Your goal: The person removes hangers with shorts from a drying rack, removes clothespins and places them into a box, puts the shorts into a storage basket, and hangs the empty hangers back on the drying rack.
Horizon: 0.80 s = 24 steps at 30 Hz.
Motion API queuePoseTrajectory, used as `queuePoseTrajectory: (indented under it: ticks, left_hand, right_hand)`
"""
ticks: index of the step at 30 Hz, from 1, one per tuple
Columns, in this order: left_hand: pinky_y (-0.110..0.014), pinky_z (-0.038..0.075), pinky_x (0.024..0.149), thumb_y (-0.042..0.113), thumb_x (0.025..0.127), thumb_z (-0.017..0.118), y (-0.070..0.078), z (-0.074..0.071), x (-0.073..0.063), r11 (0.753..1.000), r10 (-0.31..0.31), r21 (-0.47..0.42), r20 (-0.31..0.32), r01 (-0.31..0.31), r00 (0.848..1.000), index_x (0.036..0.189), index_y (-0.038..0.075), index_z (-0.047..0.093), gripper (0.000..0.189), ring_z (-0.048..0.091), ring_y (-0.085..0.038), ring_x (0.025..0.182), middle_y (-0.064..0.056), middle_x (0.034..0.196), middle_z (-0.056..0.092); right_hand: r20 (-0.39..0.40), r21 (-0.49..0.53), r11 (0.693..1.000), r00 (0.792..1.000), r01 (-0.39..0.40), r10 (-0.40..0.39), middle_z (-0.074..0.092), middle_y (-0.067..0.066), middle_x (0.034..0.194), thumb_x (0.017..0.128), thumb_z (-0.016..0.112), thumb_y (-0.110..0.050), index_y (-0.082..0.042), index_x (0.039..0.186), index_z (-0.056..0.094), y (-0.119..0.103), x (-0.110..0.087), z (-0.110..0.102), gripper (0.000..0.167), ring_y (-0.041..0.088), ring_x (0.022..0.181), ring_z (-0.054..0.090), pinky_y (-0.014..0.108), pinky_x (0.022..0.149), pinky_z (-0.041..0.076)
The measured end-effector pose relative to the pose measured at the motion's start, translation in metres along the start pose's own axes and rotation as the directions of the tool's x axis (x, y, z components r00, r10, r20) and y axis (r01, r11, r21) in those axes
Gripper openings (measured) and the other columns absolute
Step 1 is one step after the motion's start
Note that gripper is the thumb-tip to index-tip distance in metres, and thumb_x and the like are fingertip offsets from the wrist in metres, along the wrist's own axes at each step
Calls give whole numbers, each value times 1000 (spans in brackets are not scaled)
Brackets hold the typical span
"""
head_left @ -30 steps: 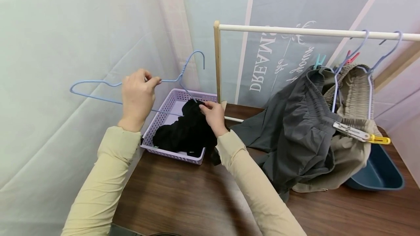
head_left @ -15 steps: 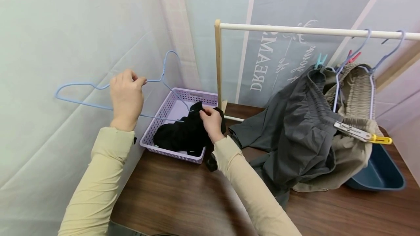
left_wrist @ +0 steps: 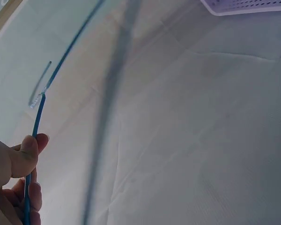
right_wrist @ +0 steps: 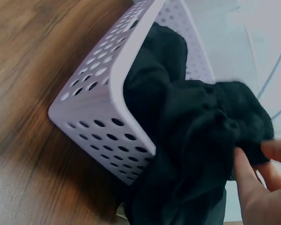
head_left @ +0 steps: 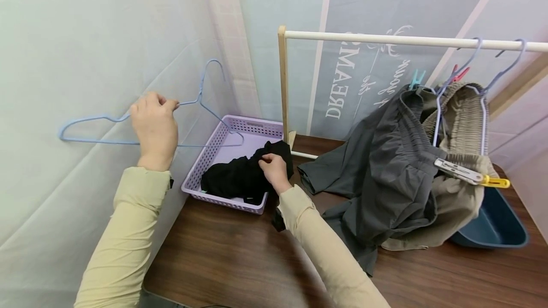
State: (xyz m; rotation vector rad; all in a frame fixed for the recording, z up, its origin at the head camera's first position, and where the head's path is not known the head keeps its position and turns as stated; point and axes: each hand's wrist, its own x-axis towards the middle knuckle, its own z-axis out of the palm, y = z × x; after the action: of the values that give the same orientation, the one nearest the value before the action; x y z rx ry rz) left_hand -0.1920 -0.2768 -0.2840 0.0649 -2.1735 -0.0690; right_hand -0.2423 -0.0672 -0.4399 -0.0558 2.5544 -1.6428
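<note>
while the left hand (head_left: 155,125) holds up a blue hanger (head_left: 200,101) by one upper arm of its wire, the right hand (head_left: 275,171) pinches some black cloth (head_left: 235,177) between thumb and fingers. the left fingers (left_wrist: 35,194) are curled round the wire, near the twisted neck, and the hook points up. the hanger's near end shows over a purple basket (head_left: 231,205), apart from the cloth. the cloth lies bunched in the basket, and part of it spills over the side where the right hand is. the basket sits on a brown wooden bench (head_left: 222,246), just beside the wooden post (head_left: 283,89) of a clothes rack. from the rack's white rod (head_left: 364,38), gray pants (head_left: 381,165) and beige pants (head_left: 455,203) hang on two more hangers (head_left: 505,73), held with a teal clip (head_left: 416,80), a red clip (head_left: 459,74) and a yellow clip (head_left: 495,182). a dark blue bin (head_left: 501,220) stands behind them, partly hidden.
</note>
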Motion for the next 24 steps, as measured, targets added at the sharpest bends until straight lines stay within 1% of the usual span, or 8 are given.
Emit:
queuePoseTrajectory:
  ticks: [3,6,9,12,14,18,24]
  left_hand:
    - [-48,35,72,6,92,58,3,0,0,1000,-15,-21,-10,14,1000,93,-5,72,18,48,-39,76,-22,85,56]
    - [-48,32,71,6,93,56,6,0,-1,998,-44,-39,-5,44,999,95,-4,71,18,47,-39,75,-22,85,55]
    - [-47,30,69,10,95,55,9,0,-2,994,-90,-68,24,91,996,98,-3,70,20,47,-40,77,-22,88,54]
    - [-45,30,67,13,96,53,11,0,-3,988,-118,-95,59,123,991,101,-2,68,21,48,-41,80,-23,92,55]
    - [-44,29,67,13,97,53,12,0,-4,986,-118,-109,77,126,990,101,-2,68,22,48,-41,79,-23,93,55]
    - [-45,29,69,14,97,52,12,0,-6,988,-90,-115,87,100,992,101,-2,67,22,47,-40,79,-23,93,54]
    - [-44,28,69,12,96,53,13,-1,-10,992,-52,-111,56,58,997,100,-1,67,20,46,-39,78,-23,91,55]
  right_hand:
    - [114,-58,997,993,41,-34,67,15,118,91,61,-14,-1,115,68,3,-1,0,28,29,114,60,39,94,49]
    - [228,-101,992,972,74,-50,65,14,124,93,60,-15,-2,118,66,4,-4,0,30,28,119,58,39,97,48]
    - [288,-132,987,956,91,-50,64,15,124,93,59,-16,-2,118,66,4,-6,-3,30,28,118,58,39,96,49]
    - [298,-161,982,953,101,-49,66,14,123,93,59,-16,-2,116,67,5,-7,-6,28,27,115,59,38,95,49]
    - [295,-178,978,954,111,-54,66,13,121,93,59,-17,-3,114,69,6,-8,-8,27,27,114,60,38,95,49]
    - [286,-203,971,956,127,-65,68,12,119,93,58,-14,-4,110,71,5,-8,-15,23,25,111,61,38,94,49]
    - [294,-253,955,953,156,-78,67,12,118,93,56,-11,-4,108,71,-3,-6,-33,23,23,101,61,36,89,50]
